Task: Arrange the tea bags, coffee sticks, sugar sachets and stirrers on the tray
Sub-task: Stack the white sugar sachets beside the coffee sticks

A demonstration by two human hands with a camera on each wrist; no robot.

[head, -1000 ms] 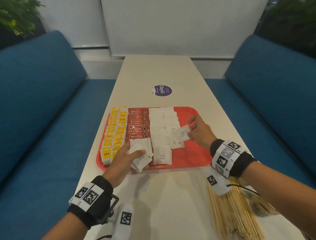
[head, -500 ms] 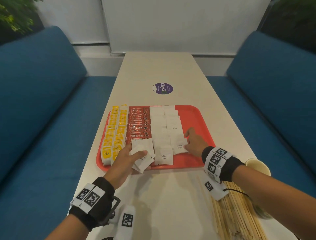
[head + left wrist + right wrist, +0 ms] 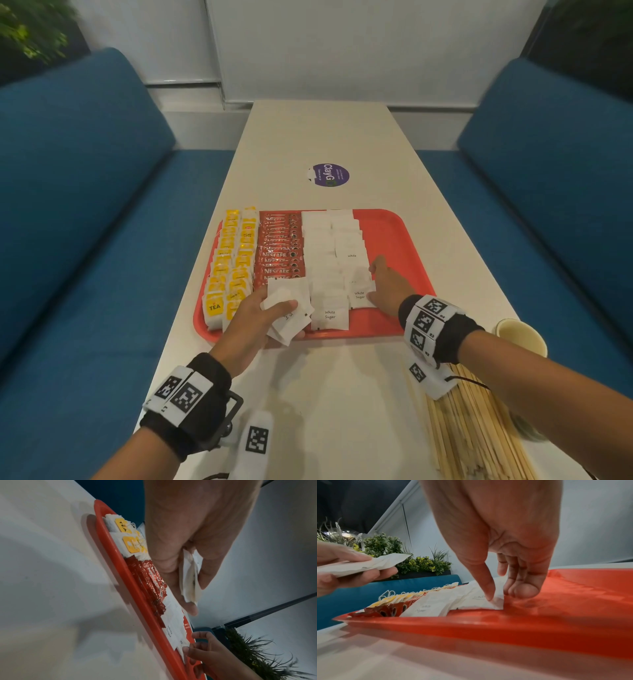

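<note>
On the red tray (image 3: 394,240) lie yellow tea bags (image 3: 233,260) at the left, red coffee sticks (image 3: 281,250) beside them, and two rows of white sugar sachets (image 3: 329,246). My left hand (image 3: 267,313) hovers over the tray's near edge and grips a small stack of sugar sachets (image 3: 187,574) between thumb and fingers. My right hand (image 3: 502,595) is down on the tray. Its thumb presses the corner of the nearest sachet (image 3: 476,601) of the right row, which lies flat. The fingertips rest on the tray floor against that sachet's edge.
Wooden stirrers (image 3: 479,428) lie in a bundle on the table near my right forearm, off the tray. A paper cup (image 3: 520,335) stands to the tray's right. A purple sticker (image 3: 330,175) sits beyond the tray. Blue benches flank the table. The tray's right third is bare.
My right hand has brought a sugar sachet down from above the tray and laid it at the near end of the right row. The left hand has stayed in place with its stack.
</note>
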